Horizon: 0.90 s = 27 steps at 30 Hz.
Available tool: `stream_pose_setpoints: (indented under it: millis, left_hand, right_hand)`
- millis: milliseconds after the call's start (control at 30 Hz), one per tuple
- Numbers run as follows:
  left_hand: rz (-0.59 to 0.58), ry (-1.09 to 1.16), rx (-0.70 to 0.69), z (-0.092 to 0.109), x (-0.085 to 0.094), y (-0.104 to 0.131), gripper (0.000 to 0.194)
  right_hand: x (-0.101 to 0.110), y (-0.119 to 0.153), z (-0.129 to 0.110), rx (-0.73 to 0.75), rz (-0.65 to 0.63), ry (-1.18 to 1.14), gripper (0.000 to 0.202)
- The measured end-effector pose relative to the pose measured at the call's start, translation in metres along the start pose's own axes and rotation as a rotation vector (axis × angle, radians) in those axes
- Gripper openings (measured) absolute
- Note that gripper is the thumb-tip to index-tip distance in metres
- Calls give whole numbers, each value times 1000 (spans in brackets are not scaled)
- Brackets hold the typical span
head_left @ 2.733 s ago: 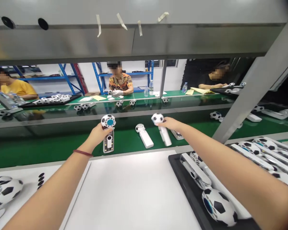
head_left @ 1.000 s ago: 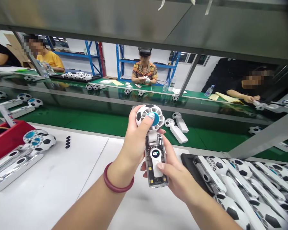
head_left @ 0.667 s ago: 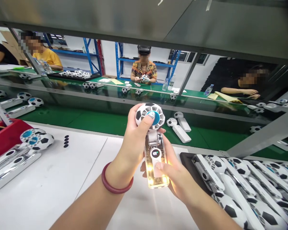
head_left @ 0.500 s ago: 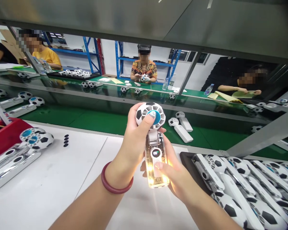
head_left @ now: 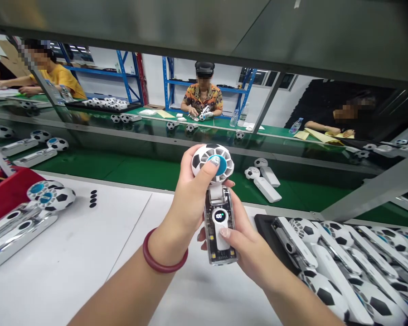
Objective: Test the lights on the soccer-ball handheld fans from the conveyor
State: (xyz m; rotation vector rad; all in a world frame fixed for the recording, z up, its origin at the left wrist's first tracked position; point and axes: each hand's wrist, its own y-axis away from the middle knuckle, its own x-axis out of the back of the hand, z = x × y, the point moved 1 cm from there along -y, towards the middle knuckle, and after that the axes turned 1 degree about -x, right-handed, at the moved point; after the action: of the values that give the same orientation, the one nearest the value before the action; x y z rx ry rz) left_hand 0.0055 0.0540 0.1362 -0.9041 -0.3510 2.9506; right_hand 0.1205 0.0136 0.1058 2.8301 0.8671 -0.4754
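Observation:
A football-patterned handheld fan (head_left: 220,226) is held upright above the white table between both hands. My left hand (head_left: 190,190) wraps round its round head, the thumb lying on the blue centre disc. On the clear handle, my right hand (head_left: 243,240) closes from the right, with its thumb on the white button strip. The handle's round display is lit and appears to read 100 with a green dot. Small yellow squares show inside the handle, unlit. The fingers behind the fan are mostly hidden.
A black tray (head_left: 263,226) full of similar fans lies right. At left are a red bin (head_left: 3,194), more fans (head_left: 57,199) and several black discs (head_left: 93,199). Beyond the table's edge, a green conveyor (head_left: 139,174) carries fans. People sit across it, under a grey overhead shelf.
The handle's bright yellow light has gone out. Fans on the conveyor have shifted, the near pair to the right. Across the way, people's hands have moved. My hands hold nearly the same pose.

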Motion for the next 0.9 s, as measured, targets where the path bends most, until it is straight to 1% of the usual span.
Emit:
stream_pose_setpoints:
  millis: [133,333,467,733,900]
  left_hand:
    - [-5,6,6,-1,1,-1,34]
    - [0,-2,7,-1,1,-2,34]
    - [7,-10,11,-2,1,-2,34]
    - [6,-10,8,-2,1,-1,33]
    - [8,-1,7,-1,1,-1,33]
  right_hand:
    - [1,0,-1,17,-53,-5,74]
    - [1,1,-1,-8,-50,29,82]
    - [1,2,0,-6,-50,32,79]
    - [0,1,-3,-18,-52,41,82]
    - [0,2,-3,-10,-51,42,79]
